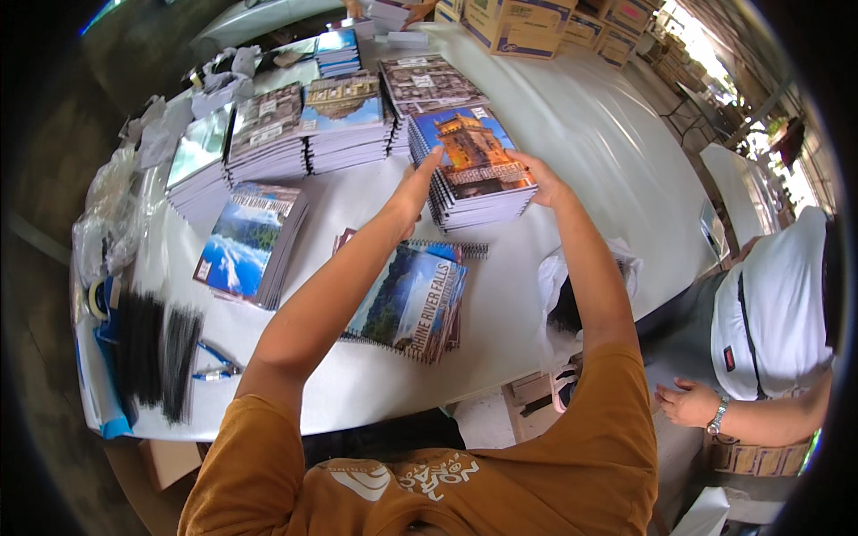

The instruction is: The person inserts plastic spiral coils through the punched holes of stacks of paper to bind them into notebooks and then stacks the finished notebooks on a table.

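A stack of spiral notebooks [474, 156] with an orange castle tower on the top cover stands on the white-covered table. My left hand [415, 191] grips its left side along the coils, the thumb near the cover's edge. From the other side, my right hand [544, 182] holds the right edge, fingers partly hidden behind it. Below, partly covered by my left forearm, lies an uneven pile of notebooks [413, 304] with a blue and green cover. Left of that forearm is a neater stack of waterfall-cover notebooks [246, 237].
Taller notebook stacks [344, 134] line the back left. Black binding coils [143, 344], blue-handled pliers [217, 364] and a tape dispenser [104, 308] lie at the left edge. Cardboard boxes [514, 25] stand at the back. A white plastic bag [626, 268] is beside my right forearm; another person [769, 304] is at right.
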Motion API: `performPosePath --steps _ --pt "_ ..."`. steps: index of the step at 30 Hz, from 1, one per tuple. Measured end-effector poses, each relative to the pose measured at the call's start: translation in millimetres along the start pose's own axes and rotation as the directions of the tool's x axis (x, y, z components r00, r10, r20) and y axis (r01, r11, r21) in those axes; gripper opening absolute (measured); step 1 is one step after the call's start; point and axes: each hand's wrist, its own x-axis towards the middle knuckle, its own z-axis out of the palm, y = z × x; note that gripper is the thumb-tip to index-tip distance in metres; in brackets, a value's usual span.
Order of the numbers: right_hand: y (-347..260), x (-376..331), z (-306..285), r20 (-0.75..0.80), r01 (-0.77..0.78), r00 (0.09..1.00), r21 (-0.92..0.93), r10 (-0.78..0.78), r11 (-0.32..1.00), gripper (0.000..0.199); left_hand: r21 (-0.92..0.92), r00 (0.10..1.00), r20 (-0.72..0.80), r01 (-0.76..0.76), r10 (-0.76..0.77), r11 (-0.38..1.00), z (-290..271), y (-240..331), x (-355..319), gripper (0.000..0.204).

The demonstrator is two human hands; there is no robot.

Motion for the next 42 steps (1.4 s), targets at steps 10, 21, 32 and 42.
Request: performPosePath --steps 10,21,32,42 --pt "-39.8 -115.1 128.0 -0.176 0.679 0.516 -0.512 -0.839 0.525 0.061 0.79 0.709 0.08 -0.474 0.701 0.389 -93.3 -61.9 -176.8 0.048" --pt "185.2 -195.6 207.8 -0.542 0.572 0.64 -0.136 -0.544 0.809 0.059 0.408 0.788 -0.332 -0.376 0.519 0.832 -121.0 -170.7 -241.1 0.056" --pt "221.2 -169.5 220.6 -0.383 0.554 0.493 -0.554 -0.781 0.621 0.055 0.893 0.265 -0.191 -0.354 0.945 0.28 -129.9 -96.5 -205.7 0.038" --pt "224.6 -163.0 224.1 -0.48 0.453 0.425 -0.621 -0.768 0.639 0.044 0.996 0.322 0.043 -0.087 0.946 -0.016 -190.9 17.7 -75.2 0.076"
